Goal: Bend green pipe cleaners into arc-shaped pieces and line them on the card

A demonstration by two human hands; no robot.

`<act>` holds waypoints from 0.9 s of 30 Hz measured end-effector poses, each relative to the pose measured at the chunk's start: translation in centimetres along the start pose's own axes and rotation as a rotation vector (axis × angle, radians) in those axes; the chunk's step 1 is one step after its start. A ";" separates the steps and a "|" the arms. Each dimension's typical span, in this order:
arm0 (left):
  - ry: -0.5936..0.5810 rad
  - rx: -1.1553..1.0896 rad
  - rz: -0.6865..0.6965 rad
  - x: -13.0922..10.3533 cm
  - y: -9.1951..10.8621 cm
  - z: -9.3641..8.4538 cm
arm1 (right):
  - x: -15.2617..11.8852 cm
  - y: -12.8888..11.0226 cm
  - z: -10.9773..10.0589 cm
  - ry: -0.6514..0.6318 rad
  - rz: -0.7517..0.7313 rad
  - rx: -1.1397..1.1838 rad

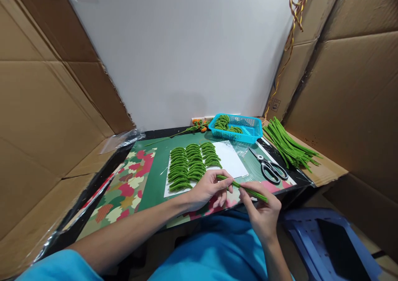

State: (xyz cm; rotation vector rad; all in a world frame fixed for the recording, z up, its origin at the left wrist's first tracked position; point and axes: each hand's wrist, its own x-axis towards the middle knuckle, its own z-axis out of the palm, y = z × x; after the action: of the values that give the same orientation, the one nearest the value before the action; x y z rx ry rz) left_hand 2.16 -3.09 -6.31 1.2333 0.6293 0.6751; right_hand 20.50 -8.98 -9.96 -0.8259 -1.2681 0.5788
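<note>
Between my two hands, at the table's front edge, is a green fuzzy stem [256, 195]. My left hand [214, 186] pinches its left end with thumb and finger. Farther along the same stem, my right hand [261, 206] closes round it. Just beyond my left hand, curved green fuzzy pieces [178, 167] lie in three columns on a white sheet [229, 158]. Black-handled scissors [269, 167] rest on the table to the right of the sheet, blades slightly apart.
A blue basket [253, 129] with more curved green pieces stands at the back. Long green stems [286, 144] are piled at the right. Orange flowers [203, 127] lie left of the basket. Cardboard walls [354, 90] flank the table [158, 171]; a blue stool [306, 235] stands lower right.
</note>
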 end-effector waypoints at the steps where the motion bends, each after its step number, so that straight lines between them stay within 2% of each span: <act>1: 0.004 -0.010 -0.002 0.0 0.0 0.0 | 0.0 0.0 -0.1 -0.010 -0.023 -0.011; 5: 0.016 -0.035 -0.021 0.0 0.4 0.2 | 0.3 -0.1 -0.3 -0.029 -0.074 -0.051; 11: 0.023 -0.028 -0.045 -0.1 0.7 0.3 | 0.7 0.6 -1.5 -0.141 -0.176 -0.113; 20: -0.009 -0.028 -0.041 0.0 0.4 0.0 | 0.7 0.9 -2.2 -0.128 -0.419 -0.308; 27: -0.010 -0.028 -0.057 -0.2 0.3 0.0 | 0.9 0.7 -2.5 -0.137 -0.472 -0.347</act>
State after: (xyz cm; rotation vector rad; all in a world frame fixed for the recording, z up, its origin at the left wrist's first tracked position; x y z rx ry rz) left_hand 2.00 -3.22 -5.97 1.1875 0.6424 0.6286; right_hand 23.20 -8.37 -10.19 -0.7392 -1.6528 0.0349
